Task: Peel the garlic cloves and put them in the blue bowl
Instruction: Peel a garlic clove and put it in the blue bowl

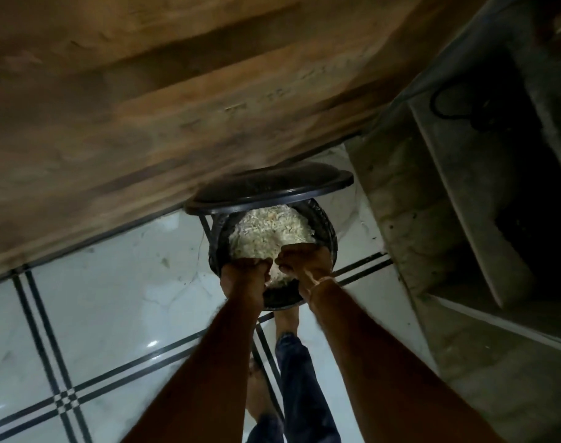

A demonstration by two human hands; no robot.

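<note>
A black round bin [328, 231] stands on the floor with its lid [266, 190] swung up. It is heaped with pale garlic peels [269, 233]. Both my arms reach down over its near rim. My left hand [245, 274] and my right hand [301, 260] are side by side with fingers curled, pressed around a clump of peels [276, 278] between them. A thin bangle sits on the right wrist. No blue bowl and no garlic cloves are in view.
White floor tiles [119, 282] with black lines lie under the bin. A brown wooden surface [177, 100] runs behind the bin, and a concrete step or shelf [432, 219] stands to the right. My legs and bare feet [288, 321] are just below the bin.
</note>
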